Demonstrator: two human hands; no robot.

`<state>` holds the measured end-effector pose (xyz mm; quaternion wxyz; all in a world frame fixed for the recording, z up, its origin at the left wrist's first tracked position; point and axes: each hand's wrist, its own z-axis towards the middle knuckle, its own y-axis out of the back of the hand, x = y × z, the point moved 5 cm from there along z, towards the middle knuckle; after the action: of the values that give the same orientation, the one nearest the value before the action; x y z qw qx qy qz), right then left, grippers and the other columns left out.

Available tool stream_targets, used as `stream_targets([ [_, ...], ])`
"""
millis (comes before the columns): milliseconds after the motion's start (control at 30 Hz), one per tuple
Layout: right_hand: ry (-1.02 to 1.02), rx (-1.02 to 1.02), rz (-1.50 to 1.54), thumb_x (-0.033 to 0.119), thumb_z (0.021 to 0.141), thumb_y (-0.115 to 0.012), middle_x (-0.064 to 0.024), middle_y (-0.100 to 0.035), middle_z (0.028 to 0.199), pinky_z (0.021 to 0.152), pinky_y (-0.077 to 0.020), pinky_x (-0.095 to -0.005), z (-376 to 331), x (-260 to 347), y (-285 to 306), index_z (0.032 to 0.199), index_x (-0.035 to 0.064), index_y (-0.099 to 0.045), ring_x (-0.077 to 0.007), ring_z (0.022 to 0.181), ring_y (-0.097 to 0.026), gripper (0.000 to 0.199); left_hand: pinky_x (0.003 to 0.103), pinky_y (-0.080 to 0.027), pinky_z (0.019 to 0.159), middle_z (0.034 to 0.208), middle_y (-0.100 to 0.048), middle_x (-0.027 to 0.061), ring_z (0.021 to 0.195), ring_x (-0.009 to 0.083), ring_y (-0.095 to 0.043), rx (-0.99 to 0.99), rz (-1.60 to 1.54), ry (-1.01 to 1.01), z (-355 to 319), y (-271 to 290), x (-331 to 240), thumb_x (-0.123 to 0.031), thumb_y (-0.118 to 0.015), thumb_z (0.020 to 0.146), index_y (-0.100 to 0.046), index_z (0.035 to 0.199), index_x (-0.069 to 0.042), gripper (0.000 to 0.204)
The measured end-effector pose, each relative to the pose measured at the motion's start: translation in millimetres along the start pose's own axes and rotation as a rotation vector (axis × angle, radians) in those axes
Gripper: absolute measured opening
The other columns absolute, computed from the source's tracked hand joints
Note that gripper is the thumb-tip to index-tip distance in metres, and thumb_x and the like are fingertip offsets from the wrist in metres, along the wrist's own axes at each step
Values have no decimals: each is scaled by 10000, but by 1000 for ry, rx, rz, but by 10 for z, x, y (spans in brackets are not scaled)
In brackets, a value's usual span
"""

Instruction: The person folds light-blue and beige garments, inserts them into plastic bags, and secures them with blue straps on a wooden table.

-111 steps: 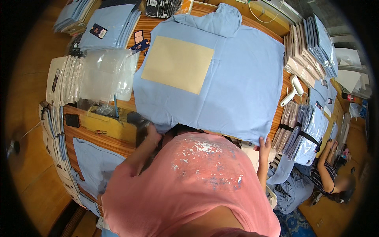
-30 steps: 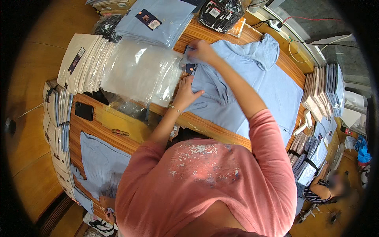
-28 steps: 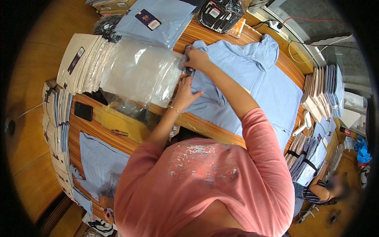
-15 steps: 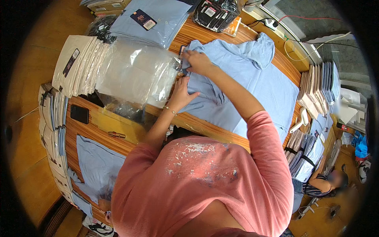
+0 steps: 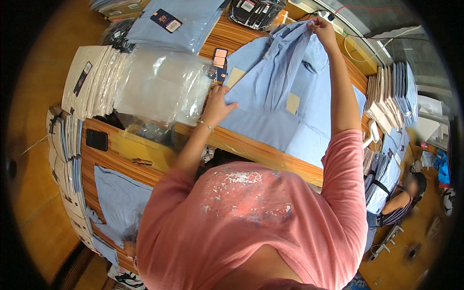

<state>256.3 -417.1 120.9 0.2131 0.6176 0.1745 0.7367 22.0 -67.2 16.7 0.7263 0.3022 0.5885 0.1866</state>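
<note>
The light blue shirt on the wooden table is pinched at its far end by the right hand and pressed flat near its left edge by the spread left hand, its lifted fold running between both.

One light blue shirt lies spread on the worktop, with one clear plastic bag beside it. One black phone lies on the lower shelf. Two hands are on the shirt: left hand, right hand.
</note>
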Motion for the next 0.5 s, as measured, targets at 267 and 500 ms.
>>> stream_targets([
  [267, -65, 61, 258, 128, 876, -589, 26, -613, 794, 642, -423, -217, -875, 353, 656, 1000, 72, -590, -79, 721, -589, 136, 388, -447, 741, 896, -573, 140, 848, 303, -557, -95, 438, -82, 165, 100, -526, -129, -714, 720, -578, 887, -12, 245],
  [500, -150, 11, 549, 108, 815, -591, -92, -526, 1205, 732, -475, -282, -2964, 326, 1203, 913, 31, -599, -164, 1002, -554, 125, 319, -462, 855, 1096, -590, 155, 1004, 252, -582, 536, -1337, 739, -391, -792, -619, -414, -507, 911, -461, 1183, 14, 509],
])
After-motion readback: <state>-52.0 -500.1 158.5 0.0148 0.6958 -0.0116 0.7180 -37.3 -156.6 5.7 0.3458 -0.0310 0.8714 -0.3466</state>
